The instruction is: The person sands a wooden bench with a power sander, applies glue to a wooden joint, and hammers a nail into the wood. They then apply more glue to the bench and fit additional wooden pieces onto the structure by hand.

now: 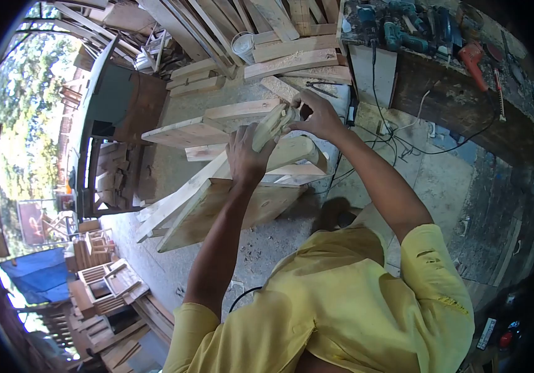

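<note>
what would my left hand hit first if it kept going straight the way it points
Likely the light plank just beyond the left hand, which grips a wooden piece; depth is unclear.

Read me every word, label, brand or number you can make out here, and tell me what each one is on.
No text here can be read.
White label at lower right: dark marks, too small and blurred.
Reddish board at far left: blurred, nothing legible.
Power tools on the workbench: any brand marks too small.
Wooden piece held by left hand and right hand: no writing shows.
</note>
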`<act>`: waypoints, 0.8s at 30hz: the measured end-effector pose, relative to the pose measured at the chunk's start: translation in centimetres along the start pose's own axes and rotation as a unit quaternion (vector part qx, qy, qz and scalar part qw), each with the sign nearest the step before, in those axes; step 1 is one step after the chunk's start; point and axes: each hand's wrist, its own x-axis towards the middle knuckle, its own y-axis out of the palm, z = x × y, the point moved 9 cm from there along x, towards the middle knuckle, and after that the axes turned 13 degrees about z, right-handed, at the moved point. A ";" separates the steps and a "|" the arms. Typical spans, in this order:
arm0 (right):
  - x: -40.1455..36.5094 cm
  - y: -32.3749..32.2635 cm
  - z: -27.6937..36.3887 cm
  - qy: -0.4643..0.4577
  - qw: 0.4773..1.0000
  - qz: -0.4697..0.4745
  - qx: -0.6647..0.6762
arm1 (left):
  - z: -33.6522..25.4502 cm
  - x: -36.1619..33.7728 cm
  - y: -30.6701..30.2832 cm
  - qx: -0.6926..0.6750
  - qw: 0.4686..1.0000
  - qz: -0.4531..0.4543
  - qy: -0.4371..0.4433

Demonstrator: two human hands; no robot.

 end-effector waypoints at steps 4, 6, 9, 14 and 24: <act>0.2 1.9 -1.9 0.025 0.994 0.041 0.096 | 0.1 -0.2 0.0 0.001 1.000 0.011 -0.013; 0.0 2.6 -1.9 0.000 0.996 0.038 0.086 | 0.3 -0.2 0.1 0.002 1.000 0.013 -0.015; -0.2 3.0 -2.1 -0.040 0.998 0.032 0.048 | 0.5 -0.3 0.1 0.014 1.000 -0.003 -0.012; -1.0 2.5 -2.2 -0.059 0.997 0.026 0.034 | 0.3 0.1 0.3 0.008 1.000 0.012 -0.018; -1.0 2.8 -2.6 0.036 0.992 0.054 0.106 | 0.3 0.3 0.7 0.004 0.999 0.024 -0.037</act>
